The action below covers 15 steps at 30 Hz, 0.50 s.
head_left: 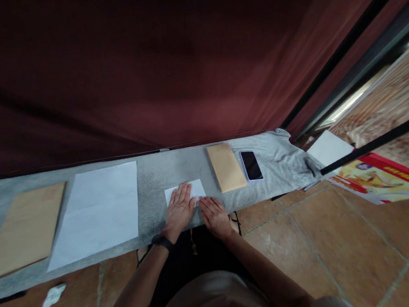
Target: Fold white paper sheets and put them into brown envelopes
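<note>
A small white sheet of paper (196,188), perhaps folded, lies on the grey cloth in front of me. My left hand (179,208), with a dark band on its wrist, rests flat across the paper's left part, fingers stretched out. Against the paper's lower right edge lie the fingertips of my right hand (215,216); its fingers are extended and it grips nothing. Both hands hide much of the sheet's near edge.
The grey cloth (152,179) covers a long, narrow surface. On it lie a small brown envelope (227,166), a phone (251,166), a large white sheet (96,210) and a large brown envelope (28,223). A dark red curtain (181,77) hangs behind; a colourful box (380,177) is at right.
</note>
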Tool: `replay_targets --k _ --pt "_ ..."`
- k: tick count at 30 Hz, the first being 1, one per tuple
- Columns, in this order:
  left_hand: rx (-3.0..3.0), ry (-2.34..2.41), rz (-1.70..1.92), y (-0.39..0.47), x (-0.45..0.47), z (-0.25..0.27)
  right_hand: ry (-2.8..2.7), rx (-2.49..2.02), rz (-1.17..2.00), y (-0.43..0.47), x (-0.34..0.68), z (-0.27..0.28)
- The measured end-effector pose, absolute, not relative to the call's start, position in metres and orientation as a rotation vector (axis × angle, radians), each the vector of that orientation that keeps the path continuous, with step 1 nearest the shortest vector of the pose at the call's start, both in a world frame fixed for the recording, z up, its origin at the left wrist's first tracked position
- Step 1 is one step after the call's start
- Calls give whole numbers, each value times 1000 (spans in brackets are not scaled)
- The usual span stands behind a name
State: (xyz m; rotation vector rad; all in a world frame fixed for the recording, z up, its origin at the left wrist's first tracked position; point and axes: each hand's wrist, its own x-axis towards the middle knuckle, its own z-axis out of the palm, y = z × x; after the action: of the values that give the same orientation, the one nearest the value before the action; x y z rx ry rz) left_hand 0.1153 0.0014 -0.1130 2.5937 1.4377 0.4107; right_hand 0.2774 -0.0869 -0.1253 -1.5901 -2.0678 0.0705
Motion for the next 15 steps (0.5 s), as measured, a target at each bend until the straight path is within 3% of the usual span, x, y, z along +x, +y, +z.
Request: replay_targets --k 15 --pt "2147 1834 751 -31 73 -120 -1969 -1813 18 -87 259 -121"
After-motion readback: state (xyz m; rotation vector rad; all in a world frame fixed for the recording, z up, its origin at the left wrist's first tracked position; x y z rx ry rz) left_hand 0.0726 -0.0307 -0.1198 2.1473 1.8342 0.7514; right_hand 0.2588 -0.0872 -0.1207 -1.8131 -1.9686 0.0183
